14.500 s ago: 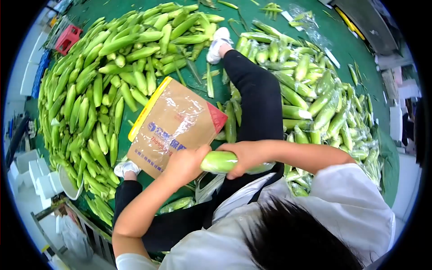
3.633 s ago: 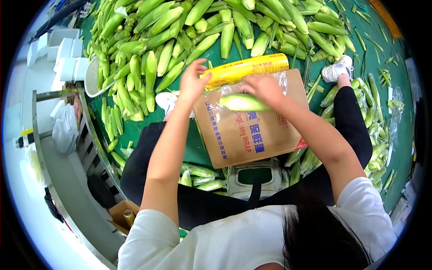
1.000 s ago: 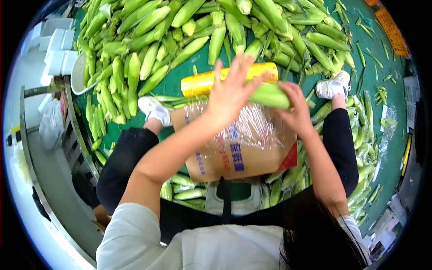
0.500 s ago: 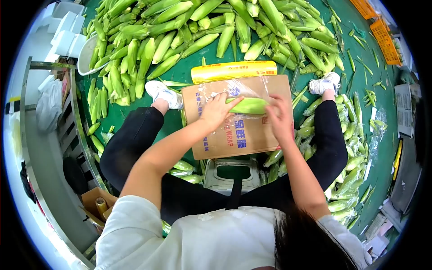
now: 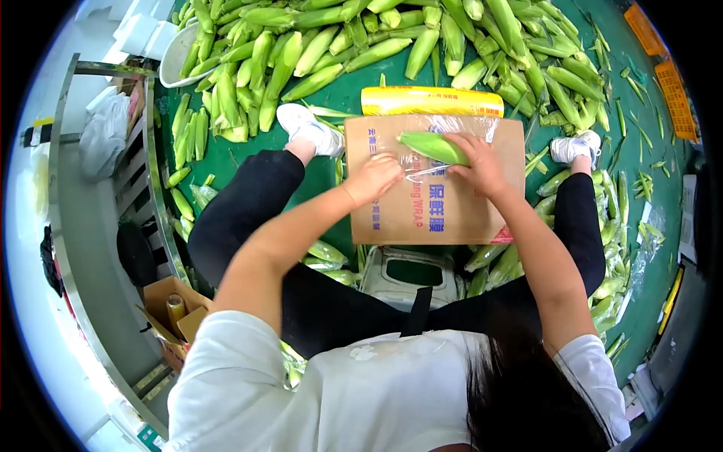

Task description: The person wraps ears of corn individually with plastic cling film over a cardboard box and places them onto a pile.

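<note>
A green ear of corn [image 5: 431, 147] lies on clear film over a brown cardboard box [image 5: 392, 218] between the person's knees. My right hand [image 5: 477, 164] is closed round the corn's right end. To the left and just below the corn, my left hand [image 5: 376, 178] has its fingers pressed together at the film's edge; a stretched strip of film runs from it toward the right hand. Behind the box's far edge lies a yellow roll of wrap [image 5: 431, 102].
Unwrapped corn [image 5: 316, 49] is heaped on the green floor at the top. Film-wrapped corn [image 5: 608, 264] lies at the right. A metal rack [image 5: 160, 196] and an open carton [image 5: 167, 309] stand at the left. Orange crates [image 5: 674, 99] are at the upper right.
The left hand has left the corn and closed at the film just below it. The right hand has taken hold of the corn's right end. The whole view has shifted.
</note>
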Tool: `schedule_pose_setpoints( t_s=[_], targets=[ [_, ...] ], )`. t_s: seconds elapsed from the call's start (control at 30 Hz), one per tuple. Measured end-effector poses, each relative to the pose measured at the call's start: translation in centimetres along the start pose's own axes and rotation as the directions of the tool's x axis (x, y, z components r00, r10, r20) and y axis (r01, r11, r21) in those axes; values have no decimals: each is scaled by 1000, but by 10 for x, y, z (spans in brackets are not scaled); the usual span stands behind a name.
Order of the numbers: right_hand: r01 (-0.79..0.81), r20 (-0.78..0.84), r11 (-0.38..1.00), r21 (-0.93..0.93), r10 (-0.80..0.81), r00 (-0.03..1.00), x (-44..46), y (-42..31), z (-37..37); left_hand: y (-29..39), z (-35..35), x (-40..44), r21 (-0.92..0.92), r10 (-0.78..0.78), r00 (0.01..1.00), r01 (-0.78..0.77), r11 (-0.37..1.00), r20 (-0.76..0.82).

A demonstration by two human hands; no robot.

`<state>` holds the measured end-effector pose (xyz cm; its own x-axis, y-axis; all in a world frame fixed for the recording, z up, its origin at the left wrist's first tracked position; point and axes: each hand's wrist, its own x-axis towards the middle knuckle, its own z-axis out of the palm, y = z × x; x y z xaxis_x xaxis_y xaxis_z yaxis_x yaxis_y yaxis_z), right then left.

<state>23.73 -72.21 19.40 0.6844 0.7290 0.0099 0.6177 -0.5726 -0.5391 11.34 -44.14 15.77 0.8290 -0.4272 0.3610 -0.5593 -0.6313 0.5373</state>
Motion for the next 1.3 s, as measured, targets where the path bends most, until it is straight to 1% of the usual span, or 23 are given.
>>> schedule_pose_setpoints(
  t_s=[0.03,0.13,0.23,0.27,0.37,0.43,0.47,0.5,0.57,0.63,0.7,0.77,0.83,0.87,0.97,1.03,1.07,1.1,1.13,1.17,1.2,1.23,1.3],
  targets=[
    [48,52,999,-10,-47,998,-10,1,-2,7,-12,-7,-8,-191,962,196,981,198],
    [140,156,989,46,-146,977,-44,-14,-13,25,-48,2,-184,-212,958,248,951,194],
    [190,202,981,43,-195,960,-67,-17,-4,34,-27,13,-427,-386,877,478,768,287],
    [185,247,983,3,-180,952,-66,-26,-7,21,-8,11,-389,-502,743,663,639,442],
    [275,104,959,-65,-268,958,-40,-22,0,10,8,50,177,-401,806,360,916,434],
    [243,92,969,-40,-238,967,-2,-7,-2,-4,0,100,382,-517,564,348,856,644],
    [274,104,953,-129,-262,959,24,5,-3,-18,-16,121,225,-503,584,483,846,638],
    [292,-40,926,-240,-310,950,48,15,2,-37,-38,136,63,-497,610,591,804,617],
    [101,8,977,-190,-101,995,83,11,-2,-68,-63,157,-69,-653,676,711,700,341],
    [-18,176,989,-143,43,983,79,-11,12,-65,-83,174,1,-683,728,684,729,57],
    [149,116,917,-369,-113,987,55,-27,21,-63,-65,184,-73,-594,797,602,795,107],
    [147,65,946,-287,-134,989,43,-30,24,-59,-19,189,-219,-296,934,336,916,199],
    [36,319,994,-105,-1,948,38,-38,17,-46,43,176,9,1,952,-4,1000,305],
    [-36,441,999,-20,41,897,39,-41,14,-37,61,170,-111,-61,862,134,985,503],
    [-70,859,996,62,-17,512,41,-39,19,-13,82,154,123,34,911,-93,988,411],
    [-154,970,962,227,-208,128,26,-54,28,4,73,153,188,66,882,-172,967,466],
    [-592,950,759,272,-310,39,-6,-66,34,0,77,150,215,73,879,-195,957,472],
    [-897,897,392,206,-442,13,-49,-82,37,-3,80,148,242,78,876,-216,946,476],
    [-942,868,268,203,-494,46,-75,-99,30,0,79,147,231,86,882,-214,949,463],
    [-850,867,372,373,-466,177,-90,-111,22,2,82,145,237,74,908,-186,954,413],
    [-616,826,554,560,-433,361,-103,-124,-3,7,88,140,239,53,930,-148,960,364],
    [-382,738,633,674,-598,312,-123,-135,-17,18,93,132,226,34,943,-114,967,332],
    [-419,849,741,525,-425,314,-134,-152,-65,43,103,118,270,0,932,-105,957,362]
  ],
)
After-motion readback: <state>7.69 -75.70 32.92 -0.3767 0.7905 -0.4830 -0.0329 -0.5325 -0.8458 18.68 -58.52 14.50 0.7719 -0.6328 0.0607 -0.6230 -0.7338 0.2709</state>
